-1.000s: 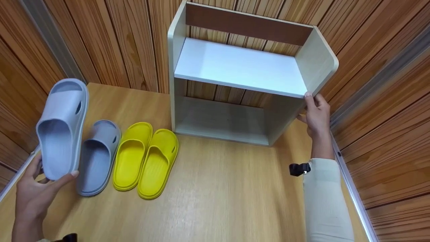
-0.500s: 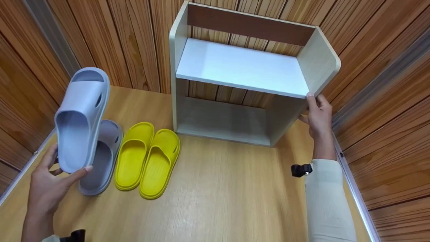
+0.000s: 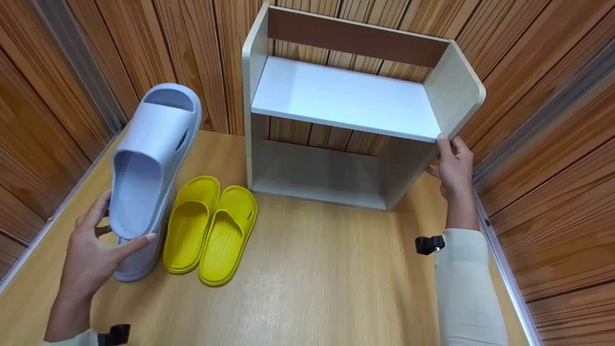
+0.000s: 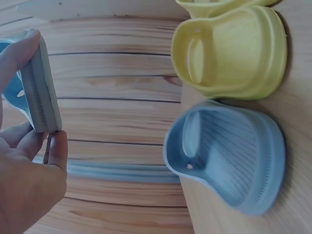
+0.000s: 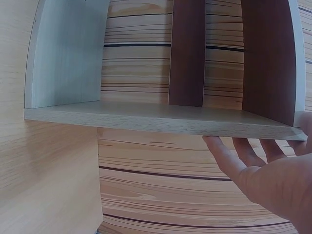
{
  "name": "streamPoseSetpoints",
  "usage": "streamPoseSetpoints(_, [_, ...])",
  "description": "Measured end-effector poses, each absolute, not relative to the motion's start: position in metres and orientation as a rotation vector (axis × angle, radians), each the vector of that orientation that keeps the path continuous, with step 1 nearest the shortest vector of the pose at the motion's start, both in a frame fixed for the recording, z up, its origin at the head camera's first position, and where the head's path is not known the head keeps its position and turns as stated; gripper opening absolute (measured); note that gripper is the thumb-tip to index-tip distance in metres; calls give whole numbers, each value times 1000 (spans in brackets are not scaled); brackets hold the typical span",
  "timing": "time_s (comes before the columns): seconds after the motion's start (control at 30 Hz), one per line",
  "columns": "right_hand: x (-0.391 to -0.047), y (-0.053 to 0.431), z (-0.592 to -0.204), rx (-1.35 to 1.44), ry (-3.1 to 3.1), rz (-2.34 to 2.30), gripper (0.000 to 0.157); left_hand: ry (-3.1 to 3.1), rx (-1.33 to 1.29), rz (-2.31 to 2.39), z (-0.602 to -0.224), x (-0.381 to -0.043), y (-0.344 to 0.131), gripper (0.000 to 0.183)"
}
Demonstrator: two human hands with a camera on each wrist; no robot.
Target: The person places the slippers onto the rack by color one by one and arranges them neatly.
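My left hand [image 3: 93,250] grips a grey-blue slipper [image 3: 153,125] by its heel end, thumb on one side and fingers on the other, toe pointing up and away. In the left wrist view the held slipper [image 4: 43,87] is seen edge-on, raised off the floor. Its grey-blue mate [image 3: 137,264] lies on the floor below, mostly hidden in the head view. At the right, my right hand [image 3: 456,168] holds the side panel of a pale two-tier shelf [image 3: 346,98], thumb at the front corner of the white board. The right wrist view shows fingers [image 5: 226,158] against the panel's outer face.
Two yellow slippers [image 3: 223,240] lie side by side between the grey-blue one and the shelf. The shelf stands on a wood-look floor [image 3: 312,269] before a wood-panelled wall [image 3: 192,57]. Similar walls close in at left and right.
My left hand has carried the grey-blue slipper to the right and slightly up, so it now overlaps its mate in the head view. My right hand stays on the shelf.
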State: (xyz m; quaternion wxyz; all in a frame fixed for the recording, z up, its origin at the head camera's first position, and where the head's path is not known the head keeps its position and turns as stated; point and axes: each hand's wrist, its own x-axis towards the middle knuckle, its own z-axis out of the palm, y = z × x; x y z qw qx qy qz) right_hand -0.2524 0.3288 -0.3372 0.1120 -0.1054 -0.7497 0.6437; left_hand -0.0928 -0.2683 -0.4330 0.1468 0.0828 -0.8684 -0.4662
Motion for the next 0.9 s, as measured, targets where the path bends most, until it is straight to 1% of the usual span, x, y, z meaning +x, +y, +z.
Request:
streamPoseSetpoints(0.27, [-251, 328, -339, -279, -2182, 1868, 46, -2479, 107, -1309, -420, -90, -254, 110])
streamPoseSetpoints(0.6, [-249, 326, -339, -263, -2203, 1849, 53, -2477, -4, -1320, -408, -86, -229, 113])
streamPoseSetpoints(0.9, [-250, 327, -338, -255, -2195, 1874, 50, -2478, -107, -1368, -400, -93, -208, 111])
